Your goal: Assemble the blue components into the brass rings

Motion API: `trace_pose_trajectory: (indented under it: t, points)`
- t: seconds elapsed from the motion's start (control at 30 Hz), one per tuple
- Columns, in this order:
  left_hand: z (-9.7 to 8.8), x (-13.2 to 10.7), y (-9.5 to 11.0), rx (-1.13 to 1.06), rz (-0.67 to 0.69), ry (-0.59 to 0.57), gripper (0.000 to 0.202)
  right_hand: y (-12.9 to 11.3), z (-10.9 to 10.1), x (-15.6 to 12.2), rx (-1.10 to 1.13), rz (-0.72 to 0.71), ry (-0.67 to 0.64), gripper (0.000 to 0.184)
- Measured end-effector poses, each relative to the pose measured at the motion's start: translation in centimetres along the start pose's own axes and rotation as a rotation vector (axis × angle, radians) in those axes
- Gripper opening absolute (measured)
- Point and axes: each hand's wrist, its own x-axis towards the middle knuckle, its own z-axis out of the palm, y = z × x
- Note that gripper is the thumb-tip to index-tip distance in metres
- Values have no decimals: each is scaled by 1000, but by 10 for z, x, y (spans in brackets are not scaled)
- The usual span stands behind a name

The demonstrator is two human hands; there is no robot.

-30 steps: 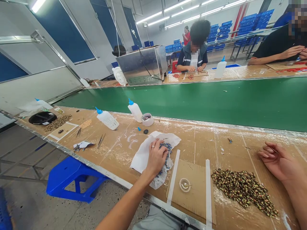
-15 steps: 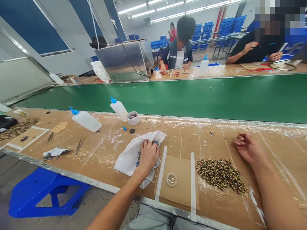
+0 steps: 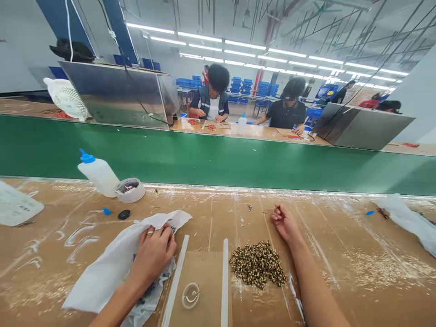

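While left hand (image 3: 155, 249) at one bag (image 3: 98, 275)

1. on the worktop (image 3: 323, 240), a board (image 3: 207, 270) is edged on both sides by tape strips (image 3: 225, 281).
2. on the board, a cup (image 3: 190, 296) is set.
3. the board is flanked by a heap of pieces (image 3: 258, 265), right, and a sheet (image 3: 105, 270), left.
4. behind the sheet, a bottle (image 3: 100, 176) and tape roll (image 3: 132, 195) are placed.
5. the worktop is backed by a belt (image 3: 204, 163).

left fingers (image 3: 166, 234): at white wrap (image 3: 102, 270) | right fingers (image 3: 279, 217): curled, near speckled pile (image 3: 258, 265)
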Motion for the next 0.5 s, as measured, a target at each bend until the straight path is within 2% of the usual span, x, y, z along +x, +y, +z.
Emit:
trace_pose_trajectory:
  t: [0.37, 0.5]
  points:
    - [7, -5, -34, -369, -124, 129, 26, 8, 4, 1, 39, -21, -23, 20]
    - [10, -6, -34, -371, -146, 82, 25, 10, 4, 1, 37, -34, -24, 23]
